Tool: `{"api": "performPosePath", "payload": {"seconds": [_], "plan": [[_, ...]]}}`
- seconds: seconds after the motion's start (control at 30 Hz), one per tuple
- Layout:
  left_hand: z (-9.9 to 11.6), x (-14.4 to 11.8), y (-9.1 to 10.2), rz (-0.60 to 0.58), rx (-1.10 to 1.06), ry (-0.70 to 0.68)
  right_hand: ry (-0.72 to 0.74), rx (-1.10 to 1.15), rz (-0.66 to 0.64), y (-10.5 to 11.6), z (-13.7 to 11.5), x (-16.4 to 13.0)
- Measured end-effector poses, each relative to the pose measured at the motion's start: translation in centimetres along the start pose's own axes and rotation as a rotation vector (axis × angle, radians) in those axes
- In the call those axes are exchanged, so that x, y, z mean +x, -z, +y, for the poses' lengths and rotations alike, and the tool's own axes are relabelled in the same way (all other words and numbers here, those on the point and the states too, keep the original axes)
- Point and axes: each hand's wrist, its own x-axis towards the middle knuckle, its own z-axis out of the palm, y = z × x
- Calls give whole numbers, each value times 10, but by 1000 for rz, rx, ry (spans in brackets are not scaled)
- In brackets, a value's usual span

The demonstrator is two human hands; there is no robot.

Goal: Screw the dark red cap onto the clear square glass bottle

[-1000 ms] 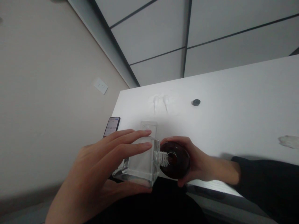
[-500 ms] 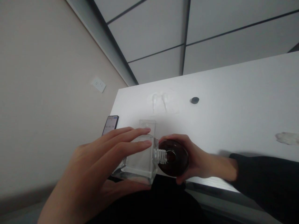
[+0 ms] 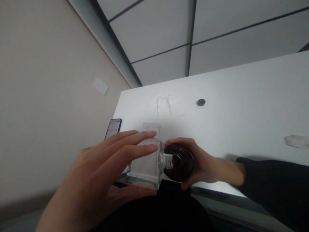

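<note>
My left hand (image 3: 103,170) grips a clear square glass bottle (image 3: 146,164), fingers over its top side and thumb beneath. The bottle lies tilted on its side, its threaded neck pointing right, with some clear liquid along its lower side. My right hand (image 3: 198,158) is wrapped round a dark brown bottle (image 3: 182,164), whose round mouth faces up toward me. The clear neck's end is at the brown bottle's mouth; whether they touch I cannot tell. Behind the clear bottle, another clear glass container (image 3: 151,125) stands on the table, partly hidden by my left fingers.
On the white table (image 3: 231,112) lie two whitish pump heads (image 3: 165,101) and a dark round cap (image 3: 201,102). A phone (image 3: 113,128) rests at the left edge by the wall. A crumpled pale piece (image 3: 296,141) lies far right. A wall socket (image 3: 101,86) is at left.
Both hands keep their grip, and the bottles stay mouth to mouth with hardly any shift. The whole view has moved very slightly.
</note>
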Motion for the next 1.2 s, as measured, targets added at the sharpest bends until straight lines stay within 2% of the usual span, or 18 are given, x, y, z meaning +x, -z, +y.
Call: {"api": "performPosePath", "payload": {"seconds": [0.83, 1.07, 1.2], "plan": [[12, -1, 7, -14, 97, 26, -88, 0, 4, 1, -1, 0], [13, -3, 9, -24, 110, 4, -35, 10, -3, 0, 1, 0], [13, -4, 9, -34, 130, 13, -74, -7, -1, 1, -2, 0]]}}
